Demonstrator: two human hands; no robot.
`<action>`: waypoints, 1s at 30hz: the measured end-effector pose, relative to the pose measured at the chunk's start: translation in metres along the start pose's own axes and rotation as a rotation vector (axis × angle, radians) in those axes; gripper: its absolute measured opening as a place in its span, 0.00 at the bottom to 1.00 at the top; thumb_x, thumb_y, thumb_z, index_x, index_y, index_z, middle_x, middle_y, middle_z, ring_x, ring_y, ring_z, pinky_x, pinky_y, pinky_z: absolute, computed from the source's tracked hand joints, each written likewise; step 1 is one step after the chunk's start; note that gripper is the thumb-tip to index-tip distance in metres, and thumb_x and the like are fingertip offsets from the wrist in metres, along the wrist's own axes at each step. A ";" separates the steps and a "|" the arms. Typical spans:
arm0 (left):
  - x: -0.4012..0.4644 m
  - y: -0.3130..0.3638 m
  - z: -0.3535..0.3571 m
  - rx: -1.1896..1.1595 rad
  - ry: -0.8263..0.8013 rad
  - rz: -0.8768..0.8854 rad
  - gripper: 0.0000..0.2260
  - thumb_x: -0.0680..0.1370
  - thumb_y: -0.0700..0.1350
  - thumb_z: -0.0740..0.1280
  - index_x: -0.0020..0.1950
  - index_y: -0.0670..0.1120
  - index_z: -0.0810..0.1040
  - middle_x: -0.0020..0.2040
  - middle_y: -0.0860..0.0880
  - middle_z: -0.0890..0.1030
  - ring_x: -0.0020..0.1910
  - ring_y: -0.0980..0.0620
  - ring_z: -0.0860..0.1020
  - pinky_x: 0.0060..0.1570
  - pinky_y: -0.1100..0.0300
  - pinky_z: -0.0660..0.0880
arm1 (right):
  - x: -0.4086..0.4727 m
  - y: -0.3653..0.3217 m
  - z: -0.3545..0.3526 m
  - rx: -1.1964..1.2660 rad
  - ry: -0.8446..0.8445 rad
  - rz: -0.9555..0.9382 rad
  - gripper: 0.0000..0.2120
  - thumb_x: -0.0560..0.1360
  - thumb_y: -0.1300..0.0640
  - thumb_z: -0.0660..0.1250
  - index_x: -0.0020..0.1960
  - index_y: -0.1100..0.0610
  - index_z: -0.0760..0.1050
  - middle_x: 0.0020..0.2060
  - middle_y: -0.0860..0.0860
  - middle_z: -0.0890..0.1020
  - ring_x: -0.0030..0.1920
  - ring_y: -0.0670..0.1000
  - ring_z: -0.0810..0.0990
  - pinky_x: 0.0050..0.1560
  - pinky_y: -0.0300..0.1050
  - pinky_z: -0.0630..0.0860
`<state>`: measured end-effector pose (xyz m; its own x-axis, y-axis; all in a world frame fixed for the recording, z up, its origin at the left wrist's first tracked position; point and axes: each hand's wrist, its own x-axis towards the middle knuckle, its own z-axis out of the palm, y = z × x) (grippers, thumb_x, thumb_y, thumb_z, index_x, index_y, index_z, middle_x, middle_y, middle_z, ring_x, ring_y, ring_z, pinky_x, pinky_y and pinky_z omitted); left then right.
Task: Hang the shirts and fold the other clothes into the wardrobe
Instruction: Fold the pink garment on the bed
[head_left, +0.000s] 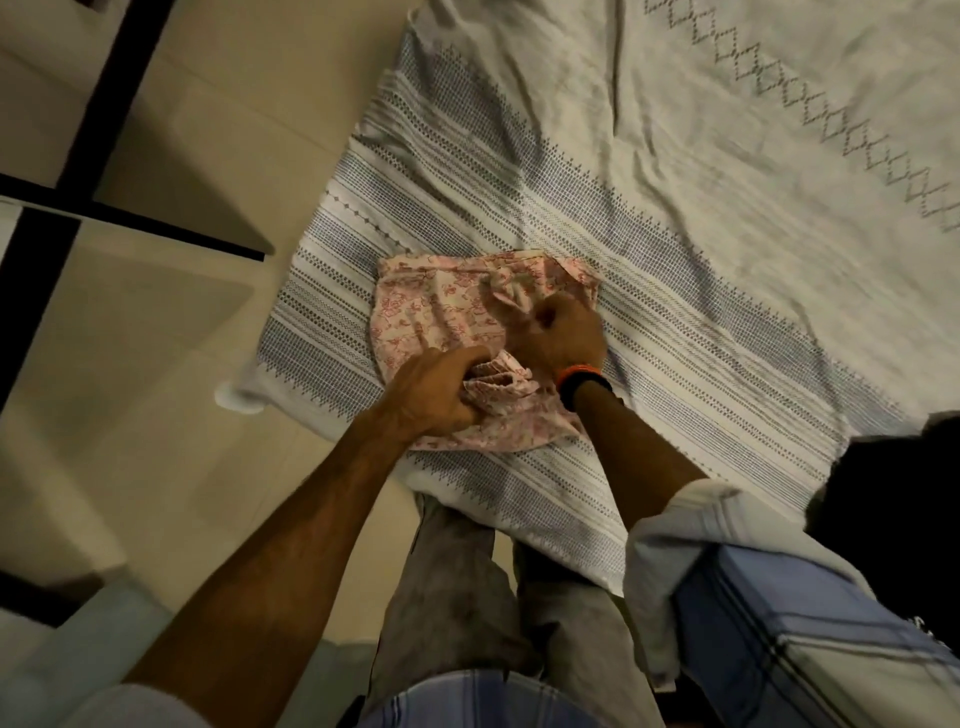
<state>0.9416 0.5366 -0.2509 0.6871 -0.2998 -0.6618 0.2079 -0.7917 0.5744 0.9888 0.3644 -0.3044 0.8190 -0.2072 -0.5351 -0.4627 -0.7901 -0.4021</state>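
A pink printed garment is lying partly folded on the striped bedspread, near the bed's corner closest to the floor. What kind of garment it is cannot be told; it is bunched and blurred.

The near edge of the garment is gripped by the left hand, fingers curled round a gathered wad of cloth. The right hand is closed in a fist on the cloth further in, a fold apparently pinched beneath it; the exact hold is hidden by the hand's back. An orange and black band is worn on the right wrist.

Judged step: folding in progress, not yet a tidy stack, nothing ready for the wardrobe.

Risks from here:
- Cloth is bunched in both hands, so creases could be pressed in and an uneven, lumpy fold produced if it is flattened without being smoothed first.
- The garment sits close to the bed corner; a pull toward the body could drag it over the edge onto the tiled floor.
- The loose bedspread could be dragged along with the garment, and the fold shifted.
- If one hand is released early, the gathered layers could spring open.
- A dark item lies near on the right; what it is cannot be told.
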 end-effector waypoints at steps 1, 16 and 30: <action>0.001 0.002 -0.001 -0.003 -0.003 -0.001 0.34 0.67 0.51 0.79 0.71 0.51 0.72 0.61 0.47 0.82 0.58 0.45 0.80 0.60 0.51 0.76 | 0.001 0.004 -0.006 0.165 0.081 0.170 0.04 0.76 0.56 0.66 0.48 0.54 0.79 0.41 0.49 0.81 0.41 0.50 0.79 0.38 0.42 0.74; 0.006 0.033 0.000 0.163 0.038 0.038 0.32 0.69 0.56 0.77 0.70 0.49 0.73 0.60 0.48 0.82 0.54 0.47 0.81 0.55 0.57 0.73 | -0.051 0.023 -0.048 0.552 -0.307 -0.036 0.21 0.81 0.40 0.57 0.53 0.55 0.80 0.47 0.49 0.83 0.45 0.46 0.81 0.49 0.45 0.75; -0.009 -0.005 -0.039 0.449 -0.109 -0.213 0.26 0.67 0.62 0.75 0.60 0.50 0.79 0.50 0.49 0.81 0.56 0.47 0.76 0.67 0.47 0.65 | -0.042 0.047 -0.070 0.332 -0.531 -0.226 0.10 0.71 0.55 0.76 0.41 0.61 0.81 0.36 0.60 0.82 0.38 0.58 0.80 0.43 0.56 0.79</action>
<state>0.9613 0.5639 -0.2289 0.5806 -0.1420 -0.8017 -0.0007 -0.9848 0.1740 0.9565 0.2962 -0.2489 0.6691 0.3224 -0.6696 -0.4484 -0.5435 -0.7097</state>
